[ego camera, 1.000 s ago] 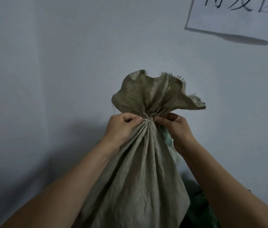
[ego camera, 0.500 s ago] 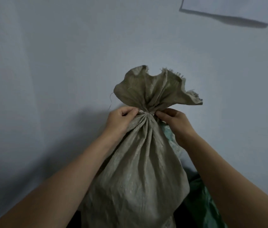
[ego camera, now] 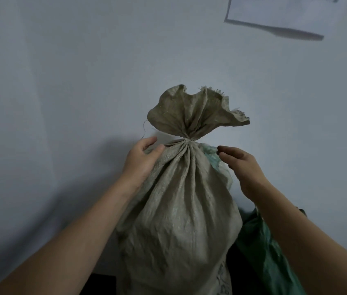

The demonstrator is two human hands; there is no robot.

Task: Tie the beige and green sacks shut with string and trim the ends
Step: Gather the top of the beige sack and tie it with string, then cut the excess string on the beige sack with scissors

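Observation:
A full beige woven sack point(ego camera: 181, 213) stands upright against the wall, its neck gathered and bound by thin string point(ego camera: 186, 139), with the mouth flaring out above. A loose thread end point(ego camera: 144, 128) curls off the mouth's left edge. My left hand point(ego camera: 141, 159) rests on the sack's left shoulder just below the neck, fingers relaxed. To the right of the neck my right hand point(ego camera: 239, 165) hovers apart from the sack, its fingers loosely bent and holding nothing. A green sack point(ego camera: 262, 248) lies low behind the beige one on the right.
A plain pale wall point(ego camera: 83, 81) rises directly behind the sacks. A white paper sign point(ego camera: 279, 15) hangs on it at the upper right. A dark floor patch point(ego camera: 102, 284) shows at the bottom.
Both hands have let go of the tied neck. The left slid down onto the sack's shoulder and the right drew away to the right.

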